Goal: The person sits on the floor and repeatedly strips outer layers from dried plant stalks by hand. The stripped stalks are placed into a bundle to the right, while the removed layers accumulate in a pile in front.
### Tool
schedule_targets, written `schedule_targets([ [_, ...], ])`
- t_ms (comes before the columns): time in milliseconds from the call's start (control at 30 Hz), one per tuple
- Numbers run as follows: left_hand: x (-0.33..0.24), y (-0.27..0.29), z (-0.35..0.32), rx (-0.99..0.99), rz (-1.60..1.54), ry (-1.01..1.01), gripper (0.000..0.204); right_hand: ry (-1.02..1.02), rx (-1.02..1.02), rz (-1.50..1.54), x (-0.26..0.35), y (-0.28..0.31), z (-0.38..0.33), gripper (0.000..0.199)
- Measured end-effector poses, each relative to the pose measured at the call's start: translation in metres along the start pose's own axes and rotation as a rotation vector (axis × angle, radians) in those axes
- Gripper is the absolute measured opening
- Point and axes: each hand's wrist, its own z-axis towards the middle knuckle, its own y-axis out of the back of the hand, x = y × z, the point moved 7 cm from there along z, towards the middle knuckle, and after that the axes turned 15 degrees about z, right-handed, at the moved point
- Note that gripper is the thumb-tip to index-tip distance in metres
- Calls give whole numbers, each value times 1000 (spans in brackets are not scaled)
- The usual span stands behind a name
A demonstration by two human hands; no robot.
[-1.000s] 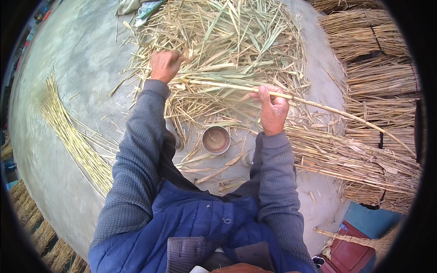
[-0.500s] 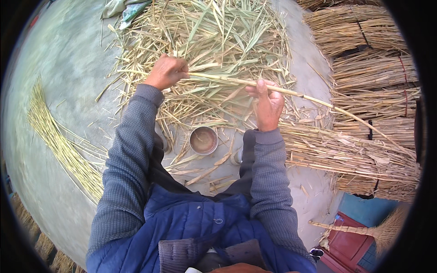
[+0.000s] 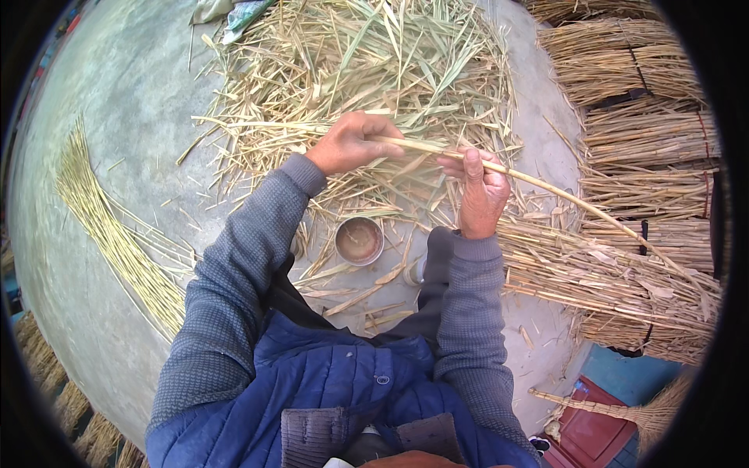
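A long pale reed stalk slants across in front of me, its far right end lying over a bundle of dry stalks. My left hand is closed round its left part, near the edge of a heap of loose leaves and husks. Close by on the right, my right hand pinches the same stalk between thumb and fingers. The stalk's left end is partly hidden by the left hand. Below my hands, a small round metal bowl with something brownish in it stands on the floor between my feet.
A fan of thin stripped stalks lies on the concrete floor at the left. Several tied bundles line the right side. A broom lies near a red object at the lower right.
My left hand has moved right along the stalk, much closer to my right hand. The right hand keeps its hold, and the whole view has shifted slightly.
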Motion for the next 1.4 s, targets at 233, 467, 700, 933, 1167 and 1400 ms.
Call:
schedule_targets([
  [233, 11, 8, -5, -24, -270, 164, 14, 14, -2, 29, -1, 9, -3, 31],
  [467, 36, 37, -3, -151, 93, 88, 31, -26, -64, 11, -7, 17, 0, 31],
  [700, 47, 42, -12, 30, 129, 105, 43, 5, -92, 23, -7, 15, 3, 32],
  [933, 44, 19, -14, 67, -78, 195, 23, -5, -114, 12, -7, 14, 6, 32],
  [1167, 60, 60, -22, -200, -442, 274, 21, -16, -89, -17, -6, 17, 5, 31],
  [1400, 89, 113, -35, -495, -170, 323, 19, -2, -97, -39, -5, 22, 4, 30],
])
